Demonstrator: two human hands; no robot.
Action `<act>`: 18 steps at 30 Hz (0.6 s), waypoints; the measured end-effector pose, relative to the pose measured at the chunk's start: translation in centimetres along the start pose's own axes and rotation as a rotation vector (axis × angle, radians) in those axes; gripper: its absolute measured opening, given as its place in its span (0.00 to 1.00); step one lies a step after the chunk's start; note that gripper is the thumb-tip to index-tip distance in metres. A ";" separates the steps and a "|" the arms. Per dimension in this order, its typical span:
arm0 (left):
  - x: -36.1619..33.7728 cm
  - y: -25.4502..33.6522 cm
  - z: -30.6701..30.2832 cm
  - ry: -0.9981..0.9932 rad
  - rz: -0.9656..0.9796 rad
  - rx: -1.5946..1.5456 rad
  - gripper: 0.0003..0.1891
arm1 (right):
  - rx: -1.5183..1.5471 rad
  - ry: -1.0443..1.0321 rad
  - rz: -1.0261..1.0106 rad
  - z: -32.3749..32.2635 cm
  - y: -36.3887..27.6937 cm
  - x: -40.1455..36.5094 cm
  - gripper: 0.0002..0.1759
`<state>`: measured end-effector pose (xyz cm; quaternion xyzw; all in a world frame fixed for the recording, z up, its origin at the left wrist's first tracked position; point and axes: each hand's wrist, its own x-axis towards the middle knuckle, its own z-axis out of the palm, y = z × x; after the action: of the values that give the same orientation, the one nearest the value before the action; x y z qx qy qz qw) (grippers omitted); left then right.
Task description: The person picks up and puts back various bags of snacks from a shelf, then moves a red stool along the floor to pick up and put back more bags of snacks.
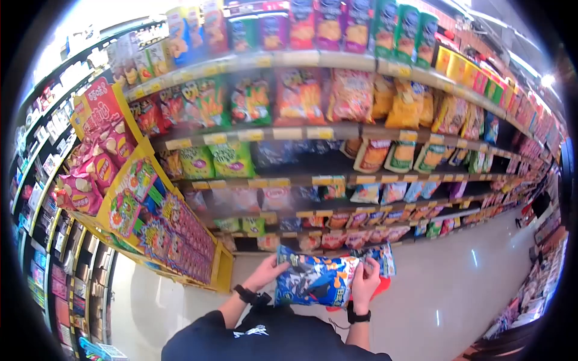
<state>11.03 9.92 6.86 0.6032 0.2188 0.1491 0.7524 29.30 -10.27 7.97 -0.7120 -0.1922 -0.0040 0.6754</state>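
Note:
A blue snack bag [316,278] with white and orange print is held in front of my chest, lying sideways. My left hand [266,274] grips its left end, thumb on the front. At its right end my right hand [365,281] is closed on the edge, fingers partly hidden behind the bag. Just beyond my right hand shows a second blue packet [383,260]; what supports it cannot be seen. Something red [380,287] shows below that packet, mostly covered by my hand and the bag.
Ahead runs a long snack shelf [289,133] with several tiers of bags and, on top, canisters [330,24]. A yellow display stand [224,268] with pink bags [96,171] is at left. Pale floor [439,289] stretches right towards more shelving [530,295].

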 end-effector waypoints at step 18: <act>-1.6 4.3 -19.3 0.138 0.093 0.283 0.18 | 0.351 -0.209 0.157 20.2 -3.8 -1.6 0.14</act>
<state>0.03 26.35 7.84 0.7011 0.2605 0.1926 0.6352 21.61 8.75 9.39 -0.5928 -0.2029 0.1563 0.7635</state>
